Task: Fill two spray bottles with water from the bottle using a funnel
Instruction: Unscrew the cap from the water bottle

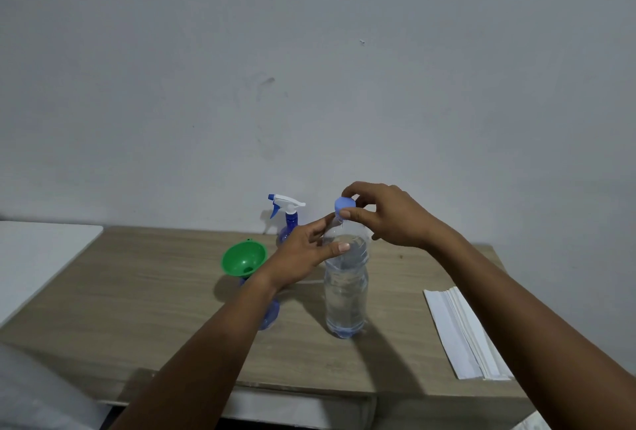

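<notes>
A clear plastic water bottle (346, 295) stands upright on the wooden table (165, 299). My left hand (303, 254) grips its shoulder. My right hand (382, 216) pinches the blue cap (344, 204) at the bottle's mouth; whether the cap is on or off the neck I cannot tell. Left of it, a green funnel (244, 257) sits in the neck of a blue spray bottle (270, 316), which my left forearm partly hides. A second blue spray bottle (289, 219) with a white and blue trigger head stands behind, near the wall.
A stack of white folded paper (461, 333) lies on the table's right side. A white surface (38, 254) adjoins the table at the left. The grey wall runs right behind the table.
</notes>
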Demonstrator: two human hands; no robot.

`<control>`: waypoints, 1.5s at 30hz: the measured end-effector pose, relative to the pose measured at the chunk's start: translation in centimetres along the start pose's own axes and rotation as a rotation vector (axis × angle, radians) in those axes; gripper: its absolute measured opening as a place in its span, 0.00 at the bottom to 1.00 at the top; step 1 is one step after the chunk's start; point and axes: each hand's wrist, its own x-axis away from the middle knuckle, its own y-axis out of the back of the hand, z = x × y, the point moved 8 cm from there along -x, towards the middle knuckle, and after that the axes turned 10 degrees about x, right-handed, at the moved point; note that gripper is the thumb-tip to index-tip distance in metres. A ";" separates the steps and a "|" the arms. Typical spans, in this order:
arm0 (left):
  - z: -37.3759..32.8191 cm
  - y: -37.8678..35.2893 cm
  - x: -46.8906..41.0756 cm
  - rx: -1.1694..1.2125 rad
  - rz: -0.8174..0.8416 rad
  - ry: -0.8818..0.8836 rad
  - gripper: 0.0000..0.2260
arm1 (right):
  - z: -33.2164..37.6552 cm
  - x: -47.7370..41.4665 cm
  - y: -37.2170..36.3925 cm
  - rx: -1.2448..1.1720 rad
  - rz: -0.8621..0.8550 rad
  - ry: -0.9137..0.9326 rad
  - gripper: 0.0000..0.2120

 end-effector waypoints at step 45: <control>1.0 -0.9 0.2 0.072 -0.058 -0.019 0.30 | -15.2 15.4 -23.1 0.215 0.036 -0.502 0.17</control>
